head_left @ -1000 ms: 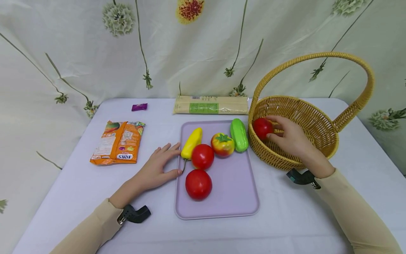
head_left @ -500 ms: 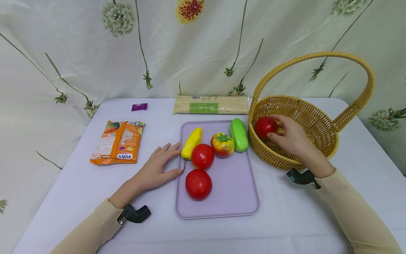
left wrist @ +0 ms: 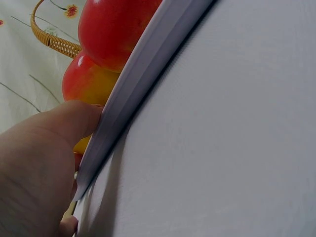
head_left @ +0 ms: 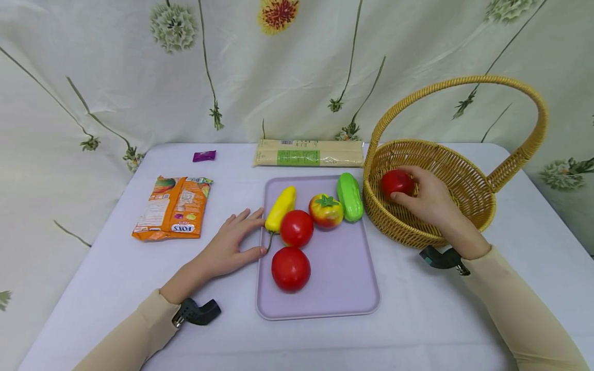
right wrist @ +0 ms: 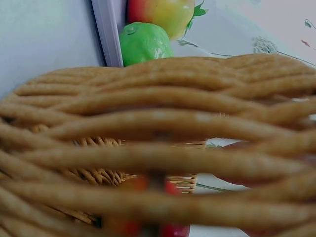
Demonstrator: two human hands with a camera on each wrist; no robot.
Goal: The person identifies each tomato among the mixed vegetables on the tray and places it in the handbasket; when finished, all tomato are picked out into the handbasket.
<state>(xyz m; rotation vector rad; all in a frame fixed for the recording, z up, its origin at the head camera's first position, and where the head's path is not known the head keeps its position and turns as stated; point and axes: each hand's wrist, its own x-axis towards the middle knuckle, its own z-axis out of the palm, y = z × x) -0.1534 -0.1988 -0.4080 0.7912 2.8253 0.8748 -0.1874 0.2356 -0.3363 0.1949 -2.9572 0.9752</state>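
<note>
From the head view, your right hand (head_left: pixel 427 198) gripped a red fruit (head_left: pixel 396 183), too round to show its long axis, inside the basket (head_left: pixel 394 226). Your left hand (head_left: pixel 232 243), fingers apart, touched the tray (head_left: pixel 339 278) near a yellow pepper (head_left: pixel 281 208). An orange packet (head_left: pixel 172 208) read "FOX'S", upside down.

From the left wrist, your thumb (left wrist: pixel 81 116) met the tray's rim.

From the right wrist, wicker weave (right wrist: pixel 148 123) blocked most of your view.

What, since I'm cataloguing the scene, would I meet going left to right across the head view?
Glossy orange snack packet, left hand, long yellow pepper, round red-yellow tomato, oblong green cucumber, woven tan basket.
</note>
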